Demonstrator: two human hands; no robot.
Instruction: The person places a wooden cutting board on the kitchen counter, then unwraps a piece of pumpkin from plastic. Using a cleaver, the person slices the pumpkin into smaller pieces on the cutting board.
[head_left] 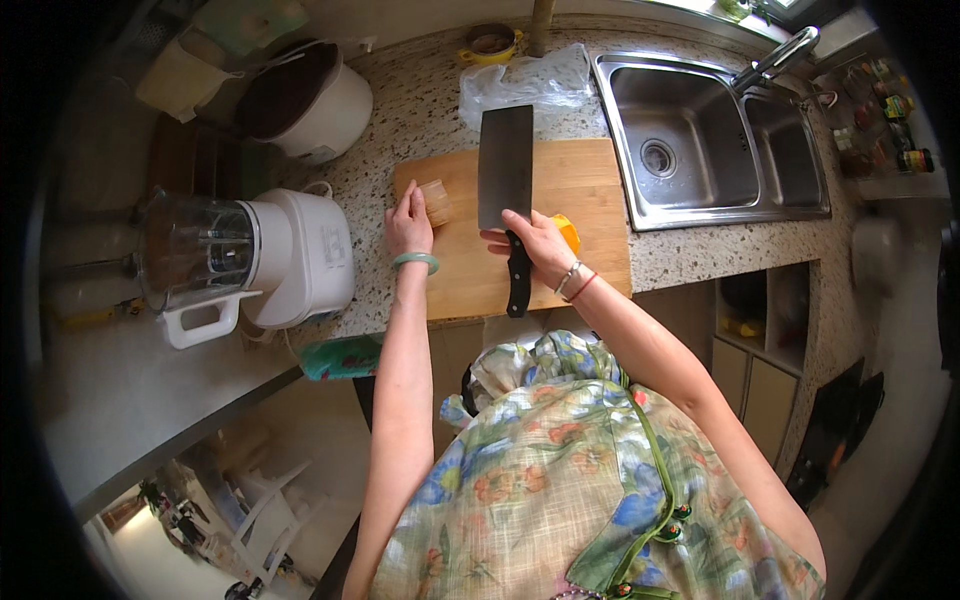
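Observation:
My right hand is closed around a cleaver where its black handle meets the broad dark blade. The blade points away from me, above the wooden cutting board. Just right of that hand an orange-yellow piece shows on the board, partly covered, so its kind is unclear. At the board's left edge my left hand, with a green bangle at the wrist, has its fingers against a small clear plastic container and appears to grip it. The palm side of this hand is hidden.
A double steel sink with a faucet lies to the right. A white blender-like machine and a white round appliance stand left. Behind the board are a crumpled clear plastic bag and a yellow bowl.

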